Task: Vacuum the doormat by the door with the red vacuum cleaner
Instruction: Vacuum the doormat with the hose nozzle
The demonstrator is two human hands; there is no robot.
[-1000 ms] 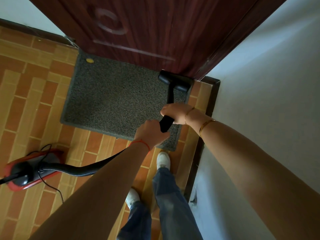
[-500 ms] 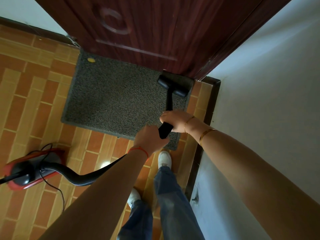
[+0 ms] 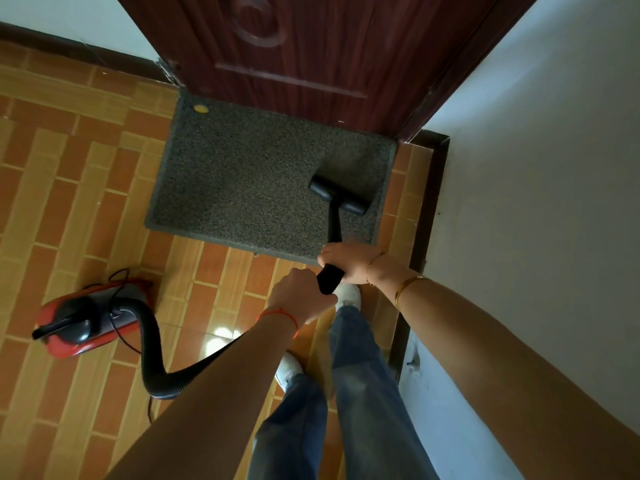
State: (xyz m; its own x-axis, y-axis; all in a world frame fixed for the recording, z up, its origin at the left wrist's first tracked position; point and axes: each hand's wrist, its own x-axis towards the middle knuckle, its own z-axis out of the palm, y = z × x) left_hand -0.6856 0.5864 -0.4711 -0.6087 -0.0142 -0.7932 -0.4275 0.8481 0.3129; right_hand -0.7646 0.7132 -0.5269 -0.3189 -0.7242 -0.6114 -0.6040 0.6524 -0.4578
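Observation:
A grey speckled doormat (image 3: 242,181) lies on the tiled floor against a dark wooden door (image 3: 311,46). The black vacuum nozzle (image 3: 338,196) rests on the mat's right part, a short way in from the near edge. Its black wand (image 3: 334,233) runs back to my hands. My right hand (image 3: 349,261) grips the wand higher up; my left hand (image 3: 299,297) grips its lower end, where the black hose (image 3: 152,344) joins. The hose curves left to the red vacuum cleaner (image 3: 86,320) on the floor.
A white wall (image 3: 536,202) with dark skirting stands close on the right. A small yellow scrap (image 3: 201,109) lies at the mat's far left corner. My legs in jeans and white shoes (image 3: 348,294) stand just before the mat. A thin cord loops by the vacuum body.
The nozzle has been pulled back from the door's foot toward me across the mat. Both hands came back with the wand, and the hose now bends in a deeper loop.

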